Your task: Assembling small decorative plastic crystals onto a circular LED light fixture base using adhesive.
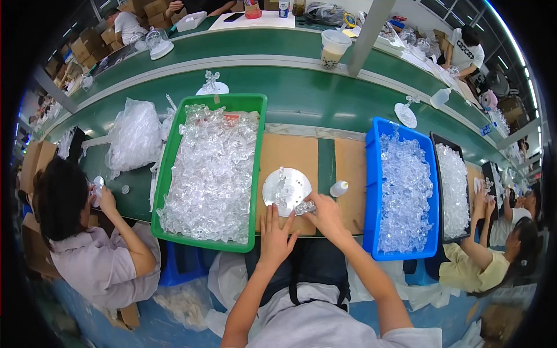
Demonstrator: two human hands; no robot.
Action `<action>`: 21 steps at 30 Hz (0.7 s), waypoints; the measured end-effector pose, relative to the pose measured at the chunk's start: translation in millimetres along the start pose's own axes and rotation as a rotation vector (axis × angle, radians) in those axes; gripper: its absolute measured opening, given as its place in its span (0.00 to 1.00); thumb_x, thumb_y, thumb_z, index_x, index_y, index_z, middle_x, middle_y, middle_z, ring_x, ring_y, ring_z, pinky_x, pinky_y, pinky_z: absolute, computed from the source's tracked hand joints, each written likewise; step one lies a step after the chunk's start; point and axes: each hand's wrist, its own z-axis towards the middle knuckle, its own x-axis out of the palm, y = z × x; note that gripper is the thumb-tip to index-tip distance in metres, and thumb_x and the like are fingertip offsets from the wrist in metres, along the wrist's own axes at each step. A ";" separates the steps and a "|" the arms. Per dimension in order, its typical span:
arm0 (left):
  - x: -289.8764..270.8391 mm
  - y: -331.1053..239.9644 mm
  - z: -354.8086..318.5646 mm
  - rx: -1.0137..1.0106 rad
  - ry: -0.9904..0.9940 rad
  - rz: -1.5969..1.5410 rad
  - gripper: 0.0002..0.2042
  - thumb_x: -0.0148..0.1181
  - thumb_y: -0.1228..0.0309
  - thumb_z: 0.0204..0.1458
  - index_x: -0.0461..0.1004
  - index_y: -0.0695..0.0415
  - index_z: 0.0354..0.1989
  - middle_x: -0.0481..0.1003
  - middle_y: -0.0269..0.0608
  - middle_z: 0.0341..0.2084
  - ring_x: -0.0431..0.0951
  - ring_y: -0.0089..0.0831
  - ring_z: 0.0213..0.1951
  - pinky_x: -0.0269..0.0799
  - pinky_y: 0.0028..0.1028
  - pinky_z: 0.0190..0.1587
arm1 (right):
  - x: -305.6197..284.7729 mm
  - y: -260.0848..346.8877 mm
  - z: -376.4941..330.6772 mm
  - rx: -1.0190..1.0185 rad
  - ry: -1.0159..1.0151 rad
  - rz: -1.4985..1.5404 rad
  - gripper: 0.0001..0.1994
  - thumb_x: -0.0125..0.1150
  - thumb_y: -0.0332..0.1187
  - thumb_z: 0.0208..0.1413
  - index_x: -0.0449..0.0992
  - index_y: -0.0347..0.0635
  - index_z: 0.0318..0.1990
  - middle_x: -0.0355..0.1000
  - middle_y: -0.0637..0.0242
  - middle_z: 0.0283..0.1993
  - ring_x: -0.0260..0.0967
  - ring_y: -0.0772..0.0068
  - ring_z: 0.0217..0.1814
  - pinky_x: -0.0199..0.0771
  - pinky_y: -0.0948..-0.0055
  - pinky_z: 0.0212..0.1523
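A round silvery-white disc (297,181) lies on brown cardboard in front of me, with clear plastic pieces (282,188) standing on its left part. My left hand (276,239) rests at the disc's near edge, fingers stretched out and holding nothing. Close by on the right, my right hand (328,216) pinches a clear plastic piece (304,207) over the disc's lower right edge. Beyond that hand is a small white bottle (339,188) with a yellowish tip. I cannot make out the exact shape of the held piece.
A green tray (262,145) heaped with clear pieces is on the left; a blue tray (371,174) and a black tray (464,235) are on the right. A drink cup (335,49) stands near a metal post (371,37). People sit working on both sides.
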 end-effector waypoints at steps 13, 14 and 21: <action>1.7 3.3 -0.6 -0.011 -0.021 -0.014 0.22 0.55 0.61 0.52 0.66 0.57 0.54 0.52 0.66 0.59 0.51 0.56 0.63 0.49 0.53 0.60 | -2.5 3.4 31.1 -0.274 -0.021 -0.003 0.05 0.58 0.22 0.41 0.73 0.43 0.27 0.70 0.62 0.29 0.70 0.58 0.35 0.69 0.64 0.34; 1.9 3.2 -0.5 -0.013 -0.019 -0.015 0.22 0.55 0.61 0.52 0.66 0.57 0.54 0.52 0.66 0.59 0.51 0.56 0.63 0.49 0.53 0.60 | -1.5 7.3 30.5 -0.273 -0.018 -0.003 0.05 0.58 0.22 0.41 0.73 0.43 0.27 0.70 0.62 0.29 0.70 0.58 0.35 0.69 0.64 0.34; 0.1 1.6 17.7 -0.013 -0.099 0.060 0.20 0.54 0.67 0.52 0.66 0.52 0.55 0.66 0.66 0.49 0.66 0.56 0.53 0.59 0.46 0.57 | -0.5 10.3 41.7 -0.185 0.076 -0.272 0.02 0.54 0.29 0.44 0.72 0.45 0.26 0.69 0.62 0.28 0.71 0.57 0.31 0.69 0.62 0.27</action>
